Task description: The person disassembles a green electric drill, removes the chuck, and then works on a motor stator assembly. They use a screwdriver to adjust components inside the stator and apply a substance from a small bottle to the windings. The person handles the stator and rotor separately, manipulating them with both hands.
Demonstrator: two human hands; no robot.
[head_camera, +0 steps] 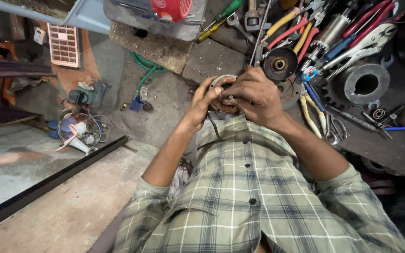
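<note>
1. head view: the coil ring (222,93), a round motor part with brown wire wound inside, sits between both hands, close to the person's chest and just in front of the checked shirt (249,187).
2. the left hand (201,104) cups the ring from the side, fingers curled round its rim, so it is clasped on the ring.
3. the right hand (255,96) lies over the top of the ring and hides much of it. its fingers press down on the ring; i cannot tell if they pinch a small tool too.
4. a thin dark wire (212,125) hangs from the ring down by the shirt.
5. just past the hands is a black round part (280,64) on the dark bench (399,150). farther right lie pliers (305,35) with red and yellow grips, a big metal ring (365,84) and scissors (334,129).
6. to the left, well apart, a small fan (78,131) lies on the floor, and a green hose (148,70) curls near it.
7. what could go wrong, i think: the ring is held in the air, so a slip could drop it. hard pushing could scrape or snap the thin brown wire. the hanging wire could snag on the shirt and tug.
</note>
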